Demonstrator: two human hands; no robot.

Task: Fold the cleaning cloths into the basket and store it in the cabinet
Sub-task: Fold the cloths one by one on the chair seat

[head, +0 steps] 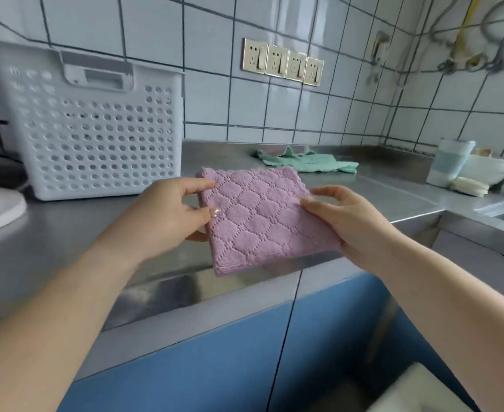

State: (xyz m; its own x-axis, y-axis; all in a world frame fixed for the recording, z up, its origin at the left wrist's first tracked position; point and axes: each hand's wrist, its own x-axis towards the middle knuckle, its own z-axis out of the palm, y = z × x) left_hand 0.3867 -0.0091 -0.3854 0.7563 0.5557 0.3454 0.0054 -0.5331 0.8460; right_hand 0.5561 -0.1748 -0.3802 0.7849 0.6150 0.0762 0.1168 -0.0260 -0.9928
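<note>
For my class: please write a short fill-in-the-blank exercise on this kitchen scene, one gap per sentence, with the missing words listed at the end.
1. Both hands, left hand and right hand, hold a folded cloth coloured ____.
2. The green cloth lies crumpled on the steel ____.
3. The white basket stands to the ____ of the hands.
4. On the tiled wall sit ____ sockets in a row.

Missing words: pink; counter; left; four

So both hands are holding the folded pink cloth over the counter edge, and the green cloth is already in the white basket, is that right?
Not quite. In the head view the green cloth lies crumpled on the steel counter near the wall, right of the white basket, not in it. The rest holds: the left hand and right hand both hold the folded pink cloth over the counter edge.
</note>
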